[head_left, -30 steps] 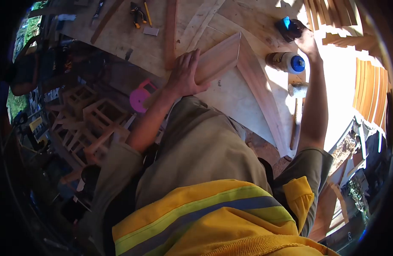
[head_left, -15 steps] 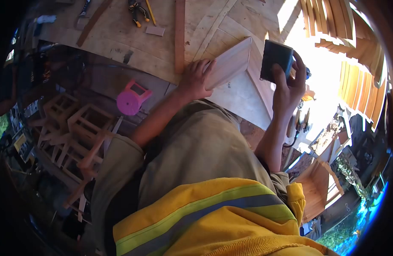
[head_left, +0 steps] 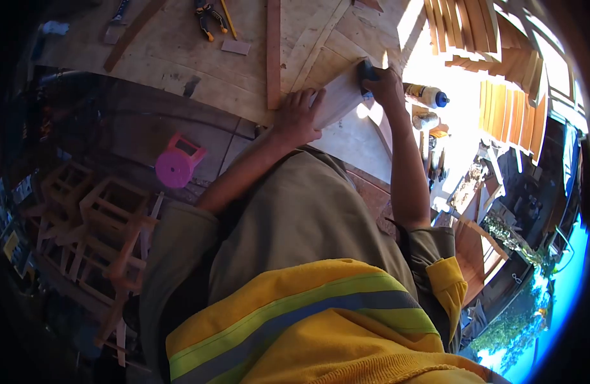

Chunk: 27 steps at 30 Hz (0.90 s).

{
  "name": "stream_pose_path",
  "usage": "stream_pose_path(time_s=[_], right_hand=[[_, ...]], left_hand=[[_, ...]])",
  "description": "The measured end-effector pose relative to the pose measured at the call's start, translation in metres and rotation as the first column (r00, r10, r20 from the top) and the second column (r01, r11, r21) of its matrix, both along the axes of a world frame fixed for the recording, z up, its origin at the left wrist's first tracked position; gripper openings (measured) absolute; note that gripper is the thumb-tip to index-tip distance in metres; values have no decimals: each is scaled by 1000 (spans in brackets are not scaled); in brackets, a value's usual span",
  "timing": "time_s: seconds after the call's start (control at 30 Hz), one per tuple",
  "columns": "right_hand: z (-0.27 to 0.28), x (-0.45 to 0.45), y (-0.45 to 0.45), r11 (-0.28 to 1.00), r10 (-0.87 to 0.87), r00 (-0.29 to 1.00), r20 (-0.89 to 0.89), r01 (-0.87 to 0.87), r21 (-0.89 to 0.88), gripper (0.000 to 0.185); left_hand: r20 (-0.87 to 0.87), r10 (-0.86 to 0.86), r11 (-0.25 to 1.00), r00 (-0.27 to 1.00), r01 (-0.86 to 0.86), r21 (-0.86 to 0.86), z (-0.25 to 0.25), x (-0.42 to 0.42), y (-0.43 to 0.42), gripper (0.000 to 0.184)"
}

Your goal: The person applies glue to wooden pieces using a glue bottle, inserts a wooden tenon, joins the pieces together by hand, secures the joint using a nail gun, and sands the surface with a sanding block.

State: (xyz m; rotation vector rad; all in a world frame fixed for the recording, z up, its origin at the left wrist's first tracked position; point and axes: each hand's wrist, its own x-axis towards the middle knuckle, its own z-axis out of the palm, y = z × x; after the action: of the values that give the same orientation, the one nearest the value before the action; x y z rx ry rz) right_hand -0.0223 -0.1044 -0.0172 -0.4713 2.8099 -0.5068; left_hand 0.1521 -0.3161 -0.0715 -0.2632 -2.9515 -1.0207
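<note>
A pale wooden piece [head_left: 338, 96] lies at an angle on the plywood table, joined at its far end to a second wooden length [head_left: 383, 131] that runs back toward me. My left hand [head_left: 298, 118] grips the near end of the first piece, thumb and fingers around it. My right hand [head_left: 386, 88] holds a dark block [head_left: 368, 75] against the far end, at the corner. The block's underside is hidden.
Pliers [head_left: 209, 20], a pencil [head_left: 229, 18] and a small tag [head_left: 236, 47] lie on the table [head_left: 173, 57]. A bottle [head_left: 426, 95] stands right. Curved slats [head_left: 509, 118] are stacked at the right; a pink stool [head_left: 177, 165] and wooden frames [head_left: 112, 205] are on the left.
My right hand has picked up the dark block from beside the bottle and brought it left onto the far end of the wooden piece. My left hand stays on the near end.
</note>
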Motion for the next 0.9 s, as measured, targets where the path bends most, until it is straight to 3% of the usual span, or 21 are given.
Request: stream_pose_path(time_s=[0.03, 0.07, 0.13, 0.2, 0.27, 0.33, 0.43, 0.5, 0.6, 0.67, 0.73, 0.77, 0.83, 0.9], right_hand=[[-5, 11, 3, 995, -99, 989, 112, 96, 31, 39], [-4, 28, 7, 999, 35, 995, -90, -33, 30, 39], [13, 45, 17, 993, -108, 953, 282, 89, 80, 42], [38, 44, 23, 982, -140, 863, 485, 58, 180, 45], [51, 33, 23, 986, -122, 884, 451, 57, 155, 45], [55, 9, 13, 984, -169, 927, 336, 176, 8, 48], [35, -28, -9, 948, -316, 931, 181, 317, 23, 53], [2, -36, 1, 992, -121, 991, 60, 122, -22, 51], [15, 11, 9, 998, -65, 979, 191, 67, -1, 49], [22, 54, 29, 994, -94, 924, 370, 64, 93, 49], [45, 78, 46, 954, -60, 824, 563, -119, 276, 54], [50, 84, 53, 957, -64, 823, 565, -109, 267, 54], [56, 92, 66, 950, -293, 848, 442, 312, 31, 56], [57, 68, 53, 959, -247, 947, 203, 270, -90, 57]], left_hand=[[-3, -3, 1000, 1000, 3, 9, 0, 0, 0, 106], [-3, 1, 1000, 1000, -1, 7, -1, 0, 0, 106], [-6, 5, 1000, 1000, -5, 11, -2, 0, -1, 106], [-9, 5, 1000, 1000, -4, 18, -3, 1, -2, 105], [-15, 5, 1000, 1000, -5, 12, -4, 1, -1, 105], [-20, 0, 1000, 1000, 0, -3, -3, 0, -2, 104], [12, -14, 1000, 1000, 14, -14, 1, -1, -2, 104], [-13, 8, 1000, 1000, -8, -26, -2, 0, 0, 104], [-23, 5, 1000, 1000, -5, -22, -3, -1, 0, 103], [-2, -3, 1000, 1000, 3, -29, -4, -1, 2, 104], [13, -3, 999, 1000, 4, -37, -4, -3, 3, 104], [27, -11, 999, 1000, 12, -47, -2, -3, 2, 104], [53, -23, 997, 998, 27, -66, -1, -1, 4, 105], [41, 3, 995, 999, 1, -97, -2, -3, 6, 106]])
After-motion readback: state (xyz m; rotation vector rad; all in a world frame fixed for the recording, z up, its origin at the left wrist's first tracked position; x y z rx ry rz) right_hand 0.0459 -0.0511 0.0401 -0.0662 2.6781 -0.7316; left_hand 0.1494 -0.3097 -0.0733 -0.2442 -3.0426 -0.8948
